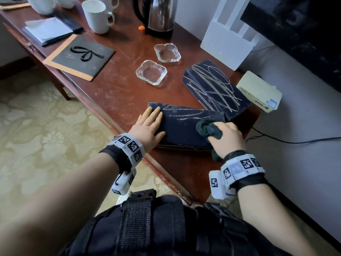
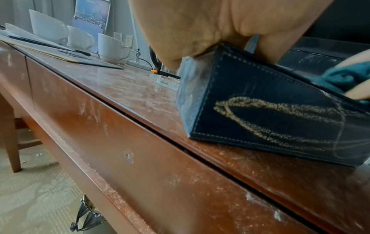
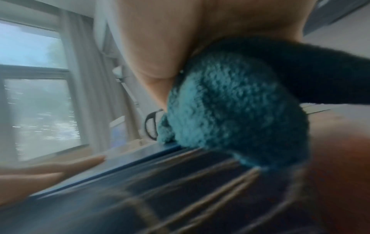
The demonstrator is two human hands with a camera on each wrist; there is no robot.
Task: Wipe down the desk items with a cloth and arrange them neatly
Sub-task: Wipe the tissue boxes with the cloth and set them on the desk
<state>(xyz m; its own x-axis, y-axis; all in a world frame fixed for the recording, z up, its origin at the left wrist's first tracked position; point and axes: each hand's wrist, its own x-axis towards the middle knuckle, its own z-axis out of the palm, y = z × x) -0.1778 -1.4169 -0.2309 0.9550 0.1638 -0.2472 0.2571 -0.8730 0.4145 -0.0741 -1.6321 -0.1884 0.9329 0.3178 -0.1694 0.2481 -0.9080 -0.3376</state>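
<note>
Head view: left hand (image 1: 147,126) lies flat, fingers straight and together, on the near-left end of the dark navy stitched leather box (image 1: 181,126), which sits beside the wooden desk's front edge (image 1: 129,141). Right hand (image 1: 227,137) clenches a bunched teal cloth (image 1: 208,130) on the box's right end.

Left wrist view: bare desktop (image 2: 124,88) stretches beyond the fingertips; chalky scribble marks the box (image 2: 270,118).

Right wrist view: blurred; cloth (image 3: 230,102) presses the box's top edge.

Patterned beige carpet (image 1: 46,126) under desk. Window (image 3: 36,88) with pale curtain (image 3: 88,79) at far end. Black cable (image 1: 295,141) trails along white wall (image 1: 304,126). Knotted black bag (image 2: 88,218) on floor.
</note>
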